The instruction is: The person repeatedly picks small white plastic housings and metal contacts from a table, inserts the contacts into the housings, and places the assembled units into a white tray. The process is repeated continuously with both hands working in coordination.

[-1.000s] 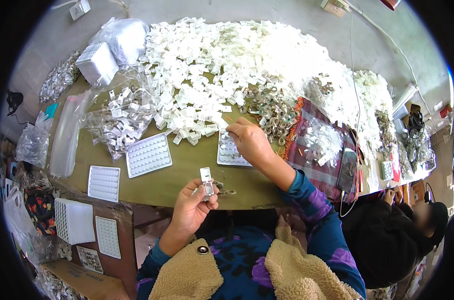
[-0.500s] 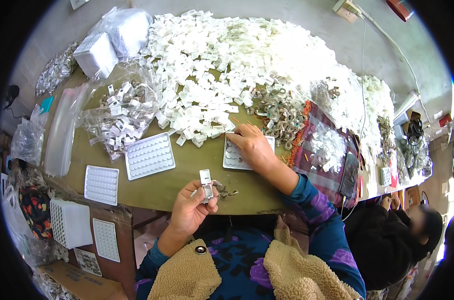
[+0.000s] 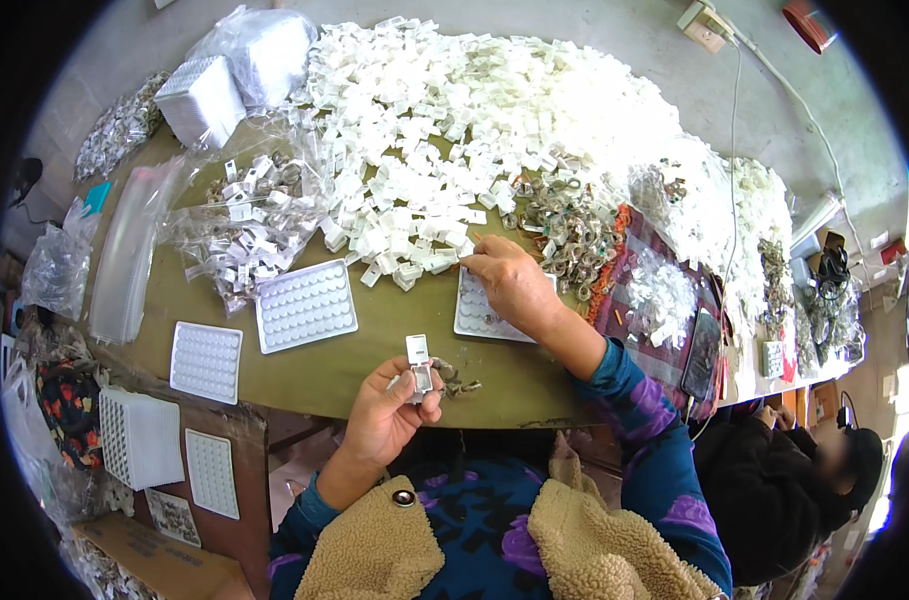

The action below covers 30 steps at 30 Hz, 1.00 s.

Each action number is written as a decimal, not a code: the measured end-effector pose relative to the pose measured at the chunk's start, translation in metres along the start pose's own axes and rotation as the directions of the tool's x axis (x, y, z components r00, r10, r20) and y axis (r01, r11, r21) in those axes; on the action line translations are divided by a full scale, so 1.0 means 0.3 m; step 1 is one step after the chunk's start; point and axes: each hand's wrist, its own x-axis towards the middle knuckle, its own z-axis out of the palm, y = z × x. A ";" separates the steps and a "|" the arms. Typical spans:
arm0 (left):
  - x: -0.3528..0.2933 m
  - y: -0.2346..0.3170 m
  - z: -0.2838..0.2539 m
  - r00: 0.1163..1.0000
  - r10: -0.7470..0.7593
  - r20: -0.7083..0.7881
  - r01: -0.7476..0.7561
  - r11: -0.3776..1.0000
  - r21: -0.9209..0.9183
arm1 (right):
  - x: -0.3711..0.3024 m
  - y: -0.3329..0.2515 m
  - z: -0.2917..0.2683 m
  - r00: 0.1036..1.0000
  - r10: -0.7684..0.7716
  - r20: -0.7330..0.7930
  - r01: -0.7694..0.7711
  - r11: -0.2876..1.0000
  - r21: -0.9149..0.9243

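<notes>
My left hand [image 3: 377,418] holds a small white plastic box [image 3: 423,380] between thumb and fingers, near the table's front edge. Its lid stands up, and the inside faces me. Over a white tray with round hollows [image 3: 471,312], my right hand [image 3: 520,288] reaches with fingers bent together at the tray's far left corner. Whatever those fingertips pinch is too small or hidden to tell. Just beyond them lies the big heap of white plastic boxes [image 3: 395,195]. Beside the left hand are a few small dark ring-like pieces [image 3: 460,383].
Two more white trays [image 3: 307,308] [image 3: 206,362] lie to the left, near a clear bag of small pieces [image 3: 260,225]. At right are a pile of metallic rings [image 3: 575,235], a plaid cloth [image 3: 620,320] and a phone [image 3: 702,350]. Another person [image 3: 785,490] sits at right.
The whole view has shifted slightly. My right hand stays at the tray's corner with its fingers moved a little; my left hand keeps hold of the open-lidded box.
</notes>
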 end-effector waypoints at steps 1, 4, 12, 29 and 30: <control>0.001 0.000 0.002 1.000 0.007 -0.008 -0.007 1.000 0.008 | -0.008 0.000 0.006 0.999 -0.039 0.035 0.041 0.996 -0.078; 0.004 -0.002 0.009 0.999 0.025 -0.030 -0.025 1.000 0.012 | -0.028 -0.003 0.007 0.996 -0.050 0.068 0.059 0.991 -0.122; -0.004 -0.037 0.020 0.992 0.110 -0.066 -0.111 0.994 -0.003 | -0.088 -0.200 -0.079 0.997 0.044 -0.069 -0.027 0.973 0.227; -0.055 -0.100 0.094 0.987 0.138 -0.084 -0.132 0.988 0.077 | -0.267 -0.426 -0.120 0.971 0.165 -0.174 -0.053 0.855 0.516; -0.054 -0.099 0.096 0.988 0.139 -0.071 -0.134 0.988 0.072 | -0.261 -0.425 -0.115 0.966 0.165 -0.198 -0.041 0.857 0.513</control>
